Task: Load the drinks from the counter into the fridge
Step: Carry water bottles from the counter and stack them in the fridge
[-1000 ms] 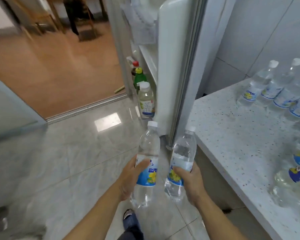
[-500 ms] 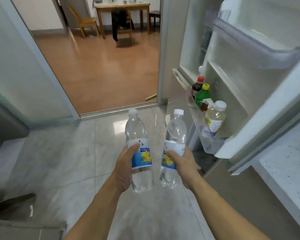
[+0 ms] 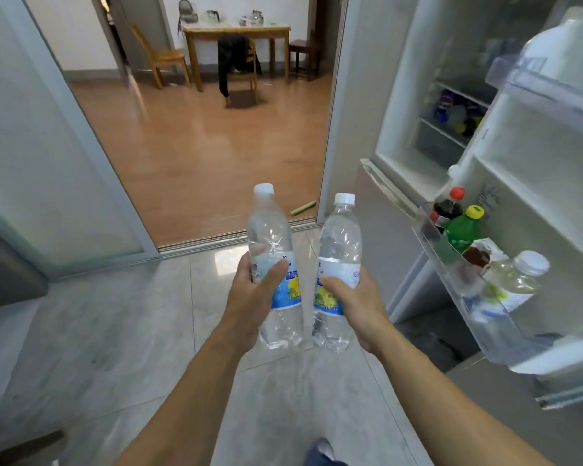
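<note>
My left hand (image 3: 254, 302) grips a clear water bottle (image 3: 273, 240) with a white cap and blue-yellow label, held upright. My right hand (image 3: 359, 306) grips a second, matching bottle (image 3: 339, 243) beside it; the two bottles are close but apart. The open fridge (image 3: 451, 105) stands to the right, with drinks on its inner shelves. Its door (image 3: 552, 183) swings toward me, and the lower door shelf (image 3: 451, 264) holds a dark red-capped bottle (image 3: 446, 208), a green bottle (image 3: 463, 228) and a pale bottle with a white cap (image 3: 515, 280).
An open sliding doorway (image 3: 199, 156) ahead leads to a wood-floored room with a table (image 3: 236, 31) and chairs. A frosted glass panel (image 3: 31, 146) stands at the left. Grey tiled floor (image 3: 115, 331) lies below my arms. The counter is out of view.
The view has swung left from the counter to face the open fridge and doorway. Both hands kept their bottles and stayed in front of me; the fridge interior came into view.
</note>
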